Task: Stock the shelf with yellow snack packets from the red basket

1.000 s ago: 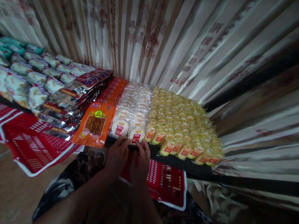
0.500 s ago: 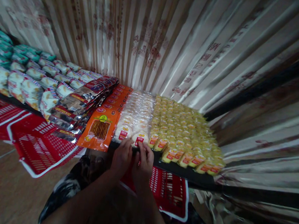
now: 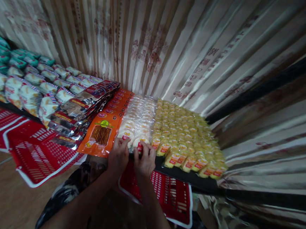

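Observation:
Rows of clear-wrapped white round cake packets [image 3: 139,118] lie on a black shelf [image 3: 185,173] between orange snack bags [image 3: 102,133] and yellow packets [image 3: 185,134]. My left hand [image 3: 118,157] has its fingertips on the front-left white packet [image 3: 125,134]. Just right of it, my right hand [image 3: 145,160] pinches the front packet with a red label [image 3: 141,142]. Both hands sit at the shelf's front edge with fingers curled.
Silver-and-red foil bags [image 3: 76,106] and white-green snack bags [image 3: 25,83] fill the shelf to the left. Red plastic baskets [image 3: 37,154] hang below the shelf edge, one [image 3: 173,193] under my hands. Pleated patterned curtain [image 3: 153,40] backs everything. Wooden floor lower left.
Both hands have moved forward from the shelf's edge onto the front white packets, and the fingers now grip them. The view has shifted slightly.

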Demonstrator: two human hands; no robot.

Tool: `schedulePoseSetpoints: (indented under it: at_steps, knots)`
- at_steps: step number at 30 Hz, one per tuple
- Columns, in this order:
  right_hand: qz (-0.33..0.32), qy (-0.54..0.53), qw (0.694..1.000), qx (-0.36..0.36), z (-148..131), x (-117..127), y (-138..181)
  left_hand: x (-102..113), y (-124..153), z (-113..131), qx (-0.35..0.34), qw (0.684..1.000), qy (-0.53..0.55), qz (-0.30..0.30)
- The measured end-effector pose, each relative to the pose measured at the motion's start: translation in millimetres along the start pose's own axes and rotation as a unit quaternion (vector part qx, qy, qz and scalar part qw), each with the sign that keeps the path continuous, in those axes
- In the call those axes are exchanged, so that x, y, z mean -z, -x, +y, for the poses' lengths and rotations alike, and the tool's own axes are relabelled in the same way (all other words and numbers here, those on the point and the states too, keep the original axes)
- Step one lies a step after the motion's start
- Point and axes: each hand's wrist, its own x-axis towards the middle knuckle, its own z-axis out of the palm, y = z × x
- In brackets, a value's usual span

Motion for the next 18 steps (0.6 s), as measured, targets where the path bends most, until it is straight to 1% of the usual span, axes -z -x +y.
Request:
schedulePoseSetpoints:
  at_steps: [6,10,12,14,16,18]
  knots:
    - [0.009,0.020,1.000,-0.013,-3,-2,-3,-1,-3,1,0.015,1.000,-0.009,-0.020]
    - [0.024,0.019,0.999,-0.011,-4,-5,-4,3,-4,1,0.036,0.999,-0.017,-0.037]
    - [0.023,0.018,1.000,-0.004,-3,-6,-4,8,-5,1,0.039,0.999,-0.030,-0.022]
    - [0.023,0.022,0.999,0.004,-3,-6,-3,12,-8,2,0.018,0.999,-0.042,0.016]
    - [0.030,0.027,0.999,0.010,-3,-6,-3,14,-12,1,-0.026,0.997,-0.051,0.049]
    - [0.037,0.032,0.999,0.011,-4,-6,-4,13,-17,0,-0.067,0.995,-0.050,0.052]
